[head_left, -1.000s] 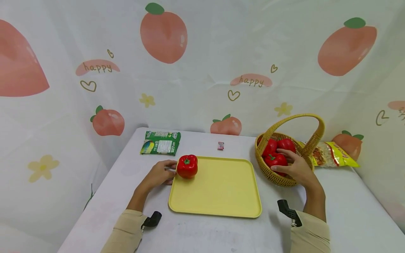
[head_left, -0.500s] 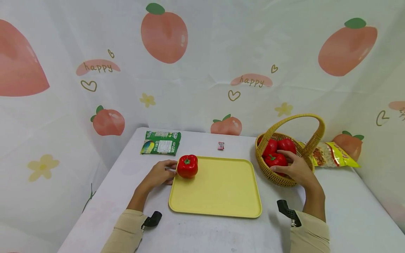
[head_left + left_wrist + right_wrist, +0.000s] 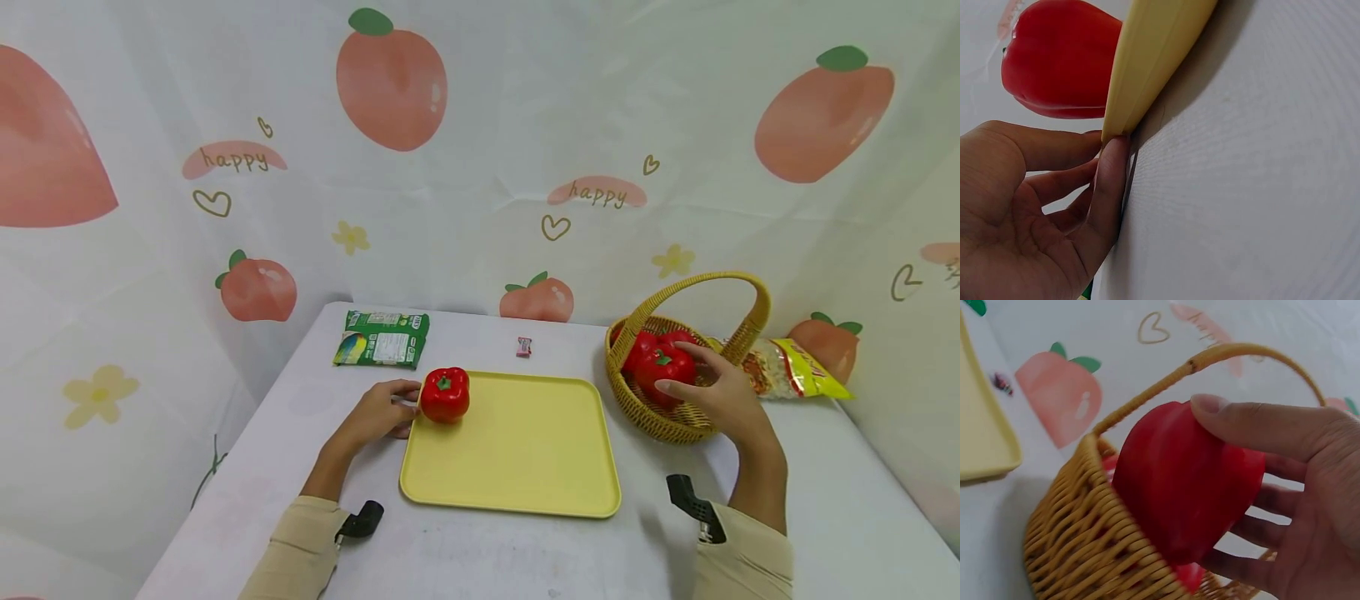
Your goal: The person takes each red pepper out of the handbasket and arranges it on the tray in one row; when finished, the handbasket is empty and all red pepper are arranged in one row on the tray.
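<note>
Right hand (image 3: pixel 726 402): the person's grip is closed around a red pepper (image 3: pixel 664 379), thumb on its near side, fingers on its far side.
Basket (image 3: pixel 663 428): at the right of the white table (image 3: pixel 465 558), the held pepper at its mouth, other red things (image 3: pixel 641 345) inside.
Left hand (image 3: pixel 373 412): a narrow grip pinches the left edge of a yellow tray (image 3: pixel 525 454).
Second pepper (image 3: pixel 445 397): upright in the tray's far left corner.
Far side: a green packet (image 3: pixel 381 342) at left, a small wrapped sweet (image 3: pixel 523 347) near the middle, a yellow snack bag (image 3: pixel 798 368) behind the basket, to its right.
</note>
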The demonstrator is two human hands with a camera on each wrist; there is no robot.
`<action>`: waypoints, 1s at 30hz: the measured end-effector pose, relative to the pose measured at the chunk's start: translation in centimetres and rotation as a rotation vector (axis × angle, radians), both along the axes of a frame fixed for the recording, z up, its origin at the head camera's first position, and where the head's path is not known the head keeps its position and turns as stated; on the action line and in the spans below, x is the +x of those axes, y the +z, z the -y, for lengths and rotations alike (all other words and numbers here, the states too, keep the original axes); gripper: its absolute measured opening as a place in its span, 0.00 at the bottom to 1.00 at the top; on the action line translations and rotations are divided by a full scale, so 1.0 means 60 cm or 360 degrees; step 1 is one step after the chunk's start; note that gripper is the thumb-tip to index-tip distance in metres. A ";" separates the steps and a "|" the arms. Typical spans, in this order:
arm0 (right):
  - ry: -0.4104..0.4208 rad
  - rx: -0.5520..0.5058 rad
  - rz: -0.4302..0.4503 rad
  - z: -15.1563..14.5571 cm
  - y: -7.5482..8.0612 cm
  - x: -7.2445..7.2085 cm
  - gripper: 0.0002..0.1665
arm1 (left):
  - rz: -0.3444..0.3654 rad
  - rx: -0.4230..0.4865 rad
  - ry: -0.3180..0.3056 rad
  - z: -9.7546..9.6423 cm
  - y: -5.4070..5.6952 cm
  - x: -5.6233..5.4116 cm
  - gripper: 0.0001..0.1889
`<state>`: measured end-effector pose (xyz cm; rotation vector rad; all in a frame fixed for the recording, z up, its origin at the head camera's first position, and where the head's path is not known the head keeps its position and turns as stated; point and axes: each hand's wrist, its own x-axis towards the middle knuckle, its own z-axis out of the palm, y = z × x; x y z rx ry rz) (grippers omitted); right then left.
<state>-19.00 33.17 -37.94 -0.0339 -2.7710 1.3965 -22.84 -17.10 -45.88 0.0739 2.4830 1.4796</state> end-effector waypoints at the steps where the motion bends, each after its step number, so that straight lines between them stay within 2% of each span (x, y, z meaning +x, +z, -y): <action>1: -0.0003 -0.0002 -0.0023 -0.001 0.004 0.003 0.49 | 0.0000 -0.0001 0.0001 0.000 0.000 0.000 0.29; 9: 0.0064 -0.0073 -0.0276 0.006 0.035 0.024 0.43 | 0.0000 -0.0004 0.0004 0.001 0.001 0.001 0.29; 14: 0.0120 -0.0128 -0.0368 0.021 0.045 0.030 0.42 | 0.0004 -0.0003 0.0007 0.001 0.001 0.001 0.29; 23: 0.0300 -0.0198 -0.0406 0.072 0.048 0.015 0.40 | 0.0019 -0.0001 0.0006 0.002 -0.002 0.000 0.29; 30: 0.0413 -0.0235 -0.0328 0.112 0.033 -0.007 0.41 | 0.0009 -0.0007 0.0004 0.000 -0.002 0.000 0.29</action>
